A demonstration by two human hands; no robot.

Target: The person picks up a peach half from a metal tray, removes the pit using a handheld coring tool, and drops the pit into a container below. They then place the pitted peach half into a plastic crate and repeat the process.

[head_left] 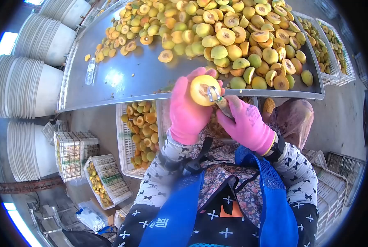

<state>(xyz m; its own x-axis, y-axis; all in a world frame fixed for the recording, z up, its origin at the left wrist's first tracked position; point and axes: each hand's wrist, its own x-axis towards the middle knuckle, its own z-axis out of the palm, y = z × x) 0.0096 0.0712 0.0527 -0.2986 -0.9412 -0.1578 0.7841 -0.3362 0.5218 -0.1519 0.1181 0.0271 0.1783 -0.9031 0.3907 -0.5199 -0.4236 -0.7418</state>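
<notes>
In a pink glove, my left hand [186, 113] cups a yellow peach half [199, 91], its cut face turned up. My right hand [250, 125], also gloved in pink, is closed round the handle of a pitting tool [224, 107]. The tool's looped metal end lies over the middle of the cut face, overlapping the pit area. Both hands are just in front of the near edge of a metal table [130, 78]. A large heap of peach halves [227, 37] covers the table's far and right parts.
Below the table edge stands a white crate [124, 152] of peach halves. More filled crates [336, 51] are at the right, another crate [109, 177] at lower left. A plastic bottle [90, 72] stands on the table's left side. Stacked white tubs [25, 86] line the left.
</notes>
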